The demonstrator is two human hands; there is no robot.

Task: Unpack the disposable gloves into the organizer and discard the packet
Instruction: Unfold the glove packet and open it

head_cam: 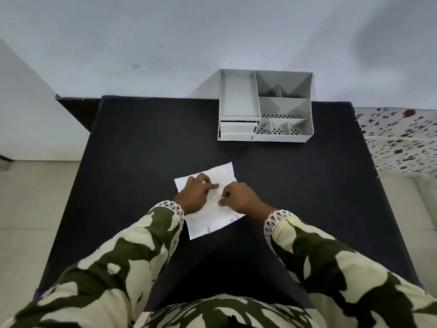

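1. Here, a white packet [212, 218] lies flat on a black table [132, 147], turned at a slant so that one corner points to the far right and another to the near left. It sits near the middle of the table, a little to the near side.
2. Blue print runs along the packet's near edge; the letters are too small to read.
3. The left hand [197, 196] rests palm down on the far left part of the packet. Its forefinger is stretched out toward the right, the tip lying on the paper, while the other fingers are curled loosely under.
4. The right hand [238, 196] rests on the packet's right side, just beside the left hand. Its fingers are bent inward and drawn together at the tips against the paper; whether they pinch a fold of the packet or only press on it, I cannot tell.
5. The two hands nearly meet over the middle of the packet, the left forefinger pointing at the right hand's knuckles.
6. Both arms wear sleeves [132, 252] patterned in dark green and cream, with white lace cuffs at the wrists.
7. A grey organizer [264, 105] stands at the far edge of the table, right of centre and well apart from the packet. It has one long tray on its left, several smaller compartments on its right, some with perforated floors, and two small drawers at its near left.
8. To the far right, beyond the table, lies a pale cloth [399, 138] with dark floral specks.
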